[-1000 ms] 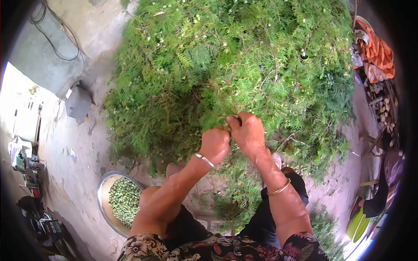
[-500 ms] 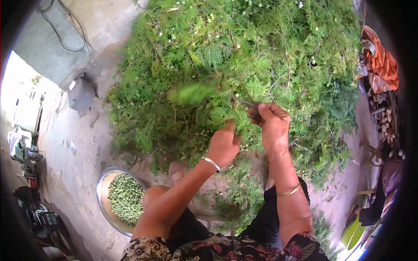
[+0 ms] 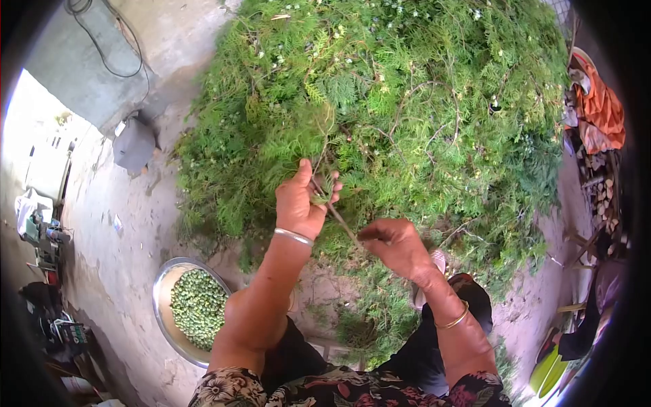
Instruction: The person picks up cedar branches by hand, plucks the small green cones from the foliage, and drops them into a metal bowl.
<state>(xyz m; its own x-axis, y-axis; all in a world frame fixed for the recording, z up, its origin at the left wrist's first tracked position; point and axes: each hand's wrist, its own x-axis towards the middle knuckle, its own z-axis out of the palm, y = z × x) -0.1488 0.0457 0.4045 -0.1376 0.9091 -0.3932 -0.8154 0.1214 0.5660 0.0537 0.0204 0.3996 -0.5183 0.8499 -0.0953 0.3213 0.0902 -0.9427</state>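
Observation:
A thin evergreen branch [image 3: 344, 224] slants between my hands, its leafy end up and to the left. My right hand [image 3: 397, 245] pinches the bare lower end of its stem. Higher up, my left hand [image 3: 303, 203] is closed round the branch, thumb pointing up and fingers curled on the far side. Behind both hands spreads a large heap of cut green conifer branches [image 3: 447, 129] with scale-like leaves and small pale cones. At lower left stands a metal basin [image 3: 159, 292] partly filled with small green cones [image 3: 196, 308].
A grey object [image 3: 133, 146] sits on the concrete floor at left, near a wall with a black cable [image 3: 102, 54]. Along the right edge are an orange cloth [image 3: 600, 102] and stacked firewood [image 3: 600, 197]. Loose sprigs [image 3: 386, 308] lie between my legs.
My left hand has moved up and left onto the branch. My right hand has come down and left with the stem end. The branch now points up instead of sideways.

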